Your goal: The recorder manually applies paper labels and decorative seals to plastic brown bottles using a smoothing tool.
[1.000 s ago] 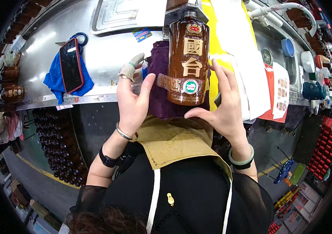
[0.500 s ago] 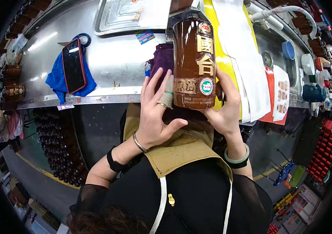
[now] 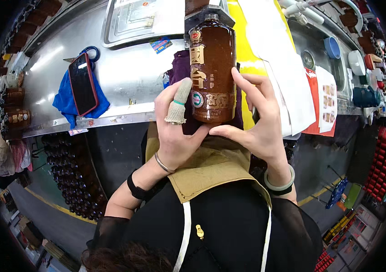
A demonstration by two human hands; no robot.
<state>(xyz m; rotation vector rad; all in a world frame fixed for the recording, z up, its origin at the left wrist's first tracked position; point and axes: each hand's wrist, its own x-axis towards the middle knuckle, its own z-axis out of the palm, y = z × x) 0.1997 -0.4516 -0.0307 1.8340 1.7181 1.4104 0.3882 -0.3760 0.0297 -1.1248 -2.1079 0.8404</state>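
Observation:
A brown glossy bottle (image 3: 220, 59) with raised gold characters lies on a dark purple cloth (image 3: 180, 68), its neck pointing away from me. Its gold lettering and round green-and-white emblem face up toward the left side. My left hand (image 3: 172, 131) curls against the bottle's lower left side, a knitted finger cover (image 3: 179, 104) on one finger and the thumb near the base. On the other side, my right hand (image 3: 261, 120) holds the bottle between an index fingertip on its right edge and a thumb at its base. The other right fingers are bent and partly hidden.
A phone (image 3: 83, 84) rests on a blue cloth (image 3: 61, 97) at left, beside scissors (image 3: 92, 53). A metal tray (image 3: 107, 31) lies at the back. White sheets (image 3: 274, 68) over yellow material (image 3: 247, 59) lie right of the bottle, before a sink (image 3: 345, 84).
The bottle has turned about its length, so its gold lettering moved from the right side to the left. My left fingers have curled in, and my right index finger has come onto the bottle's edge.

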